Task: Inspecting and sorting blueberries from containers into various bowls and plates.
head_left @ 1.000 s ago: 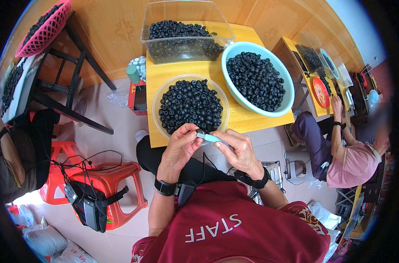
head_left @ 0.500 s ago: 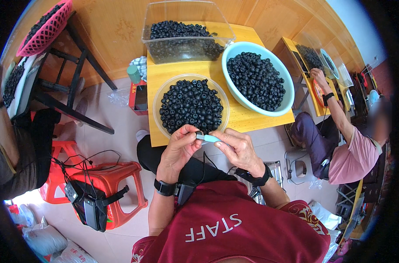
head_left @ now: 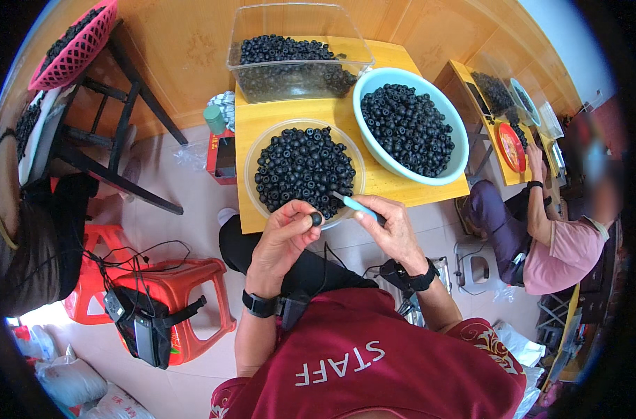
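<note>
My left hand [head_left: 286, 236] pinches a small round black piece [head_left: 316, 218] between thumb and fingertips. In my right hand [head_left: 391, 229] is a small knife [head_left: 360, 208] with a light blue handle, its short metal tip pointing up and left, apart from the piece. Both hands are at the near edge of a round clear tub [head_left: 249, 172] heaped with black ring-like pieces [head_left: 304, 166]. The knife tip overlaps the tub's near right side in view; whether it touches the pieces I cannot tell.
On the yellow table [head_left: 408, 199] stand a pale blue basin [head_left: 463, 150] and a clear rectangular box [head_left: 300, 87], both holding black pieces. Red stools [head_left: 220, 307] with a black bag and cables stand at left. A co-worker [head_left: 562, 255] sits at right, another person [head_left: 24, 258] at left.
My right hand has drawn the knife away from the left fingers, up and right. The black piece now shows plainly in my left hand. The right co-worker's hand has left the red plate.
</note>
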A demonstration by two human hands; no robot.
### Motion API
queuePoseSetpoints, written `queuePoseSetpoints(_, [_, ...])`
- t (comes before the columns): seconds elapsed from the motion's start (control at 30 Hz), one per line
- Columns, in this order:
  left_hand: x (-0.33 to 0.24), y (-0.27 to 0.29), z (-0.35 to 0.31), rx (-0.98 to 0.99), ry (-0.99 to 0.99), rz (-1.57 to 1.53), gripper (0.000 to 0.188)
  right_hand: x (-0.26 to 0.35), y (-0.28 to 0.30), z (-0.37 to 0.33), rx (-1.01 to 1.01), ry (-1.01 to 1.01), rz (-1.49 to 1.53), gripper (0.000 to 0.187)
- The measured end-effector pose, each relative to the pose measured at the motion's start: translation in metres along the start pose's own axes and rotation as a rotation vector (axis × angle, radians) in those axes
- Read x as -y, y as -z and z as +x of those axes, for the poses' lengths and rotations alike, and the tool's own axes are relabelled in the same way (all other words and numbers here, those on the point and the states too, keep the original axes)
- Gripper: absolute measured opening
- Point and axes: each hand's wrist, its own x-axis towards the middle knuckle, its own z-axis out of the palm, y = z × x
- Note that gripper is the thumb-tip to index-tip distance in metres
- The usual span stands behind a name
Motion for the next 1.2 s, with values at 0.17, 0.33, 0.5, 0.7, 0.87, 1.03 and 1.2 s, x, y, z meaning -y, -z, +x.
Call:
queuePoseSetpoints(0.17, [0.006,-0.005,0.004,-0.036,0.029,0.104,0.021,0.015,-0.008,0.003,0.045,-0.043,0.259,0.027])
queuePoseSetpoints(0.33, [0.009,-0.003,-0.002,-0.009,0.072,0.193,0.028,0.011,-0.025,0.003,0.277,-0.201,0.684,0.011])
queuePoseSetpoints(0.5, [0.012,0.005,-0.004,0.058,0.170,0.137,0.029,0.013,-0.022,-0.001,0.324,-0.265,0.977,0.013])
queuePoseSetpoints(0.7, [0.016,0.004,-0.003,0.065,0.168,0.020,0.027,0.014,-0.018,-0.004,0.325,-0.314,0.961,0.016])
queuePoseSetpoints(0.87, [0.019,-0.004,0.002,-0.033,0.120,0.076,0.022,0.008,-0.020,-0.006,0.096,-0.110,0.438,0.011])
queuePoseSetpoints(1.03, [0.015,-0.003,-0.003,-0.013,0.114,0.043,0.019,0.004,-0.023,-0.007,-0.044,-0.160,0.336,0.013])
queuePoseSetpoints(1.2, [0.014,0.000,-0.002,-0.048,0.059,0.021,0.015,0.015,-0.005,-0.014,0.018,-0.028,0.141,0.017])
